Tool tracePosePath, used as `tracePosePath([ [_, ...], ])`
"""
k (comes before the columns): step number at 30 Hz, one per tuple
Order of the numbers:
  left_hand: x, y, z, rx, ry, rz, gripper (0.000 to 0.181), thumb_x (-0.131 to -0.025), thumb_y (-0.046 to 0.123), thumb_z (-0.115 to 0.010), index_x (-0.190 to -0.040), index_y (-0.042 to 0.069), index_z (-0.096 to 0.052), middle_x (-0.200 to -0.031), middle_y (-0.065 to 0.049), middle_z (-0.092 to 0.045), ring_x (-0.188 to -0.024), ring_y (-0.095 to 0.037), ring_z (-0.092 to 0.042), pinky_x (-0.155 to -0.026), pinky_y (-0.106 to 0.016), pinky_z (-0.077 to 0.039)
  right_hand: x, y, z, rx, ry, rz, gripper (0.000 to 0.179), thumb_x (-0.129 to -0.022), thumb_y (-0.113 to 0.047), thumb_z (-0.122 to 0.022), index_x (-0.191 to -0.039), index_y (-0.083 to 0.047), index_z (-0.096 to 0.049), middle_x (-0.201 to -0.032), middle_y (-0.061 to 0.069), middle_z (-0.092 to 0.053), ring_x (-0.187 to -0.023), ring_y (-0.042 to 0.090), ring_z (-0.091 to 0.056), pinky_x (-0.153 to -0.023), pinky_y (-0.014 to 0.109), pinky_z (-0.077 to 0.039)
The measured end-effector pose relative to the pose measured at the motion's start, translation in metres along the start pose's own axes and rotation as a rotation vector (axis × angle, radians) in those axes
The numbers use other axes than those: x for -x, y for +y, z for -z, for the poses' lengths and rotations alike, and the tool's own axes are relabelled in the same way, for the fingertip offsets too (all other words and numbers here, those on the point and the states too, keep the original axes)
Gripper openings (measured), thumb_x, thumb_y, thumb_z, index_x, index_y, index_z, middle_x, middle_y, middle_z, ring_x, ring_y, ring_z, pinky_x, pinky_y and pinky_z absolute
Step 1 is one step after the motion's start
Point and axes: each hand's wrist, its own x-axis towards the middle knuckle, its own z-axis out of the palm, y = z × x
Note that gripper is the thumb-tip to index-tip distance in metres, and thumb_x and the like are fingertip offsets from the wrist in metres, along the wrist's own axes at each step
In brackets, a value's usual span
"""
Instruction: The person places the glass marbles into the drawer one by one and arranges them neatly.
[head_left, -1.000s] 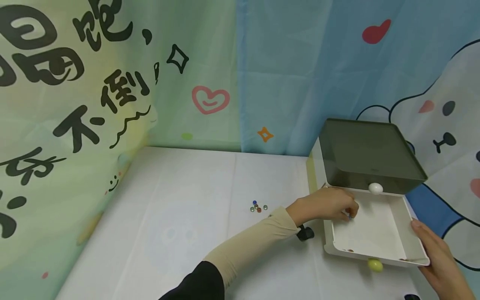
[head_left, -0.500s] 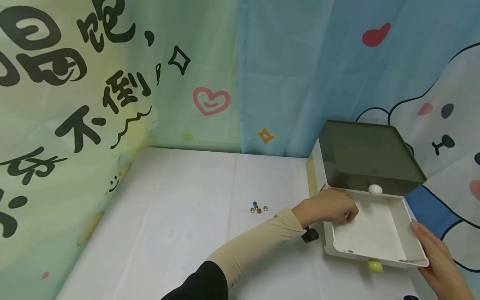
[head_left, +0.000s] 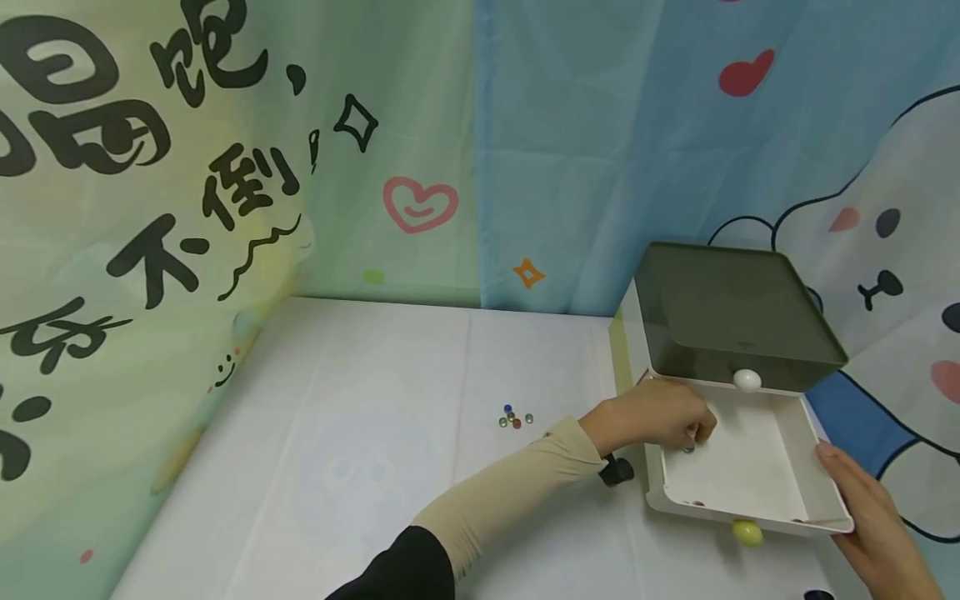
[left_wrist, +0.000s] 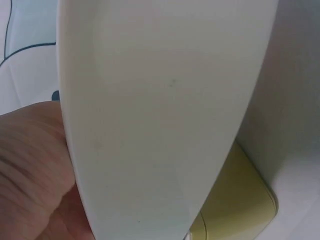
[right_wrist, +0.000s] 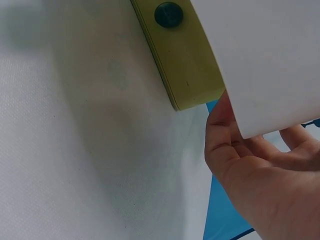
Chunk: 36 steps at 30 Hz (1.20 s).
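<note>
My left hand [head_left: 663,412] is down inside the white drawer [head_left: 750,517], by its left wall, fingers curled. A small glassy marble [head_left: 688,450] shows right at its fingertips, partly hidden by them. In the left wrist view the drawer's white side [left_wrist: 160,110] covers most of the scene, with part of the left hand [left_wrist: 30,170] behind its edge. My right hand [head_left: 873,508] grips the drawer's right wall near the front; in the right wrist view its fingers [right_wrist: 220,142] curl about the white corner. Small reddish pieces [head_left: 699,503] lie along the drawer's front inside.
Several small marbles [head_left: 512,417] lie grouped on the white table [head_left: 375,467]. Above the pulled-out drawer is a dark green top section [head_left: 738,308] with a white knob [head_left: 747,381]. A yellow-green lower box [right_wrist: 187,60] with a dark round knob sits beneath. A printed curtain [head_left: 562,150] hangs behind.
The left hand has shifted slightly within the drawer, and a blue bit at its fingertips has gone from sight; a glassy marble now shows below them. The right hand keeps its hold.
</note>
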Motion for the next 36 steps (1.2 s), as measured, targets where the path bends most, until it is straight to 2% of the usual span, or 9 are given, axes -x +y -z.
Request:
tracePosePath([
  [3, 0.0, -0.002, 0.0, 0.022, 0.006, -0.031, 0.007, -0.101, 0.03, -0.07, -0.105, 0.036, -0.073, -0.1, 0.023, -0.066, -0.09, 0.007, -0.053, -0.082, -0.012, -0.043, 0.0, 0.001, 0.0, -0.036, -0.007, 0.023, 0.091, -0.107, -0.058, -0.044, -0.163, -0.029, 0.021, -0.118, -0.031, -0.038, -0.084, -0.013, -0.058, -0.078, 0.021, -0.061],
  [6, 0.001, -0.003, 0.0, 0.066, 0.003, -0.057, 0.009, -0.101, 0.033, -0.07, -0.11, 0.034, -0.073, -0.106, 0.022, -0.067, -0.095, 0.008, -0.054, -0.086, -0.01, -0.043, -0.001, 0.003, 0.001, -0.031, -0.009, 0.026, 0.091, -0.106, -0.059, -0.044, -0.163, -0.029, 0.021, -0.122, -0.031, -0.037, -0.085, -0.014, -0.057, -0.078, 0.021, -0.061],
  [8, 0.002, -0.004, 0.001, 0.097, 0.005, -0.072, 0.012, -0.1, 0.035, -0.071, -0.112, 0.032, -0.072, -0.109, 0.021, -0.067, -0.099, 0.009, -0.055, -0.088, -0.008, -0.043, -0.002, 0.003, 0.001, -0.016, -0.004, 0.016, 0.092, -0.105, -0.061, -0.043, -0.162, -0.029, 0.022, -0.134, -0.03, -0.036, -0.084, -0.015, -0.056, -0.078, 0.021, -0.06],
  [11, 0.006, -0.005, 0.004, 0.129, 0.017, -0.095, 0.014, -0.101, 0.034, -0.071, -0.114, 0.03, -0.073, -0.111, 0.019, -0.067, -0.103, 0.008, -0.057, -0.089, -0.007, -0.042, -0.002, 0.005, 0.002, -0.007, 0.002, 0.013, 0.092, -0.105, -0.062, -0.043, -0.162, -0.029, 0.023, -0.134, -0.03, -0.035, -0.083, -0.015, -0.056, -0.078, 0.021, -0.06],
  [13, 0.009, -0.006, 0.006, 0.14, 0.031, -0.107, 0.014, -0.101, 0.033, -0.071, -0.114, 0.029, -0.073, -0.112, 0.019, -0.066, -0.105, 0.008, -0.058, -0.089, -0.006, -0.042, -0.002, 0.006, 0.002, -0.018, 0.0, 0.024, 0.091, -0.107, -0.059, -0.043, -0.162, -0.029, 0.022, -0.129, -0.032, -0.039, -0.083, -0.015, -0.056, -0.077, 0.021, -0.06],
  [14, 0.011, -0.007, 0.006, 0.144, 0.04, -0.113, 0.015, -0.101, 0.033, -0.07, -0.115, 0.028, -0.073, -0.113, 0.018, -0.066, -0.106, 0.008, -0.058, -0.089, -0.006, -0.042, -0.002, 0.006, 0.002, -0.029, -0.001, 0.028, 0.09, -0.107, -0.058, -0.044, -0.162, -0.03, 0.021, -0.119, -0.034, -0.038, -0.083, -0.015, -0.056, -0.076, 0.021, -0.06],
  [18, 0.019, -0.009, 0.009, 0.166, 0.077, -0.123, 0.017, -0.102, 0.033, -0.069, -0.117, 0.028, -0.073, -0.116, 0.019, -0.067, -0.108, 0.009, -0.058, -0.09, -0.005, -0.042, -0.001, 0.007, 0.003, -0.044, -0.01, 0.047, 0.09, -0.107, -0.056, -0.045, -0.163, -0.029, 0.021, -0.113, -0.033, -0.04, -0.084, -0.014, -0.058, -0.076, 0.021, -0.06],
  [29, 0.046, -0.015, 0.017, 0.204, 0.175, -0.127, 0.018, -0.104, 0.03, -0.066, -0.12, 0.026, -0.074, -0.12, 0.019, -0.067, -0.112, 0.005, -0.058, -0.094, -0.005, -0.04, -0.001, 0.006, 0.004, -0.045, 0.006, 0.021, 0.091, -0.106, -0.059, -0.045, -0.162, -0.032, 0.021, -0.126, -0.036, -0.035, -0.083, -0.015, -0.057, -0.076, 0.021, -0.06],
  [36, 0.064, -0.024, 0.01, 0.188, 0.267, -0.1, 0.019, -0.104, 0.032, -0.066, -0.12, 0.026, -0.074, -0.123, 0.018, -0.067, -0.114, 0.002, -0.059, -0.096, -0.006, -0.04, 0.0, 0.007, 0.004, -0.044, 0.007, 0.031, 0.091, -0.105, -0.06, -0.045, -0.162, -0.033, 0.021, -0.137, -0.035, -0.032, -0.083, -0.016, -0.056, -0.076, 0.02, -0.059],
])
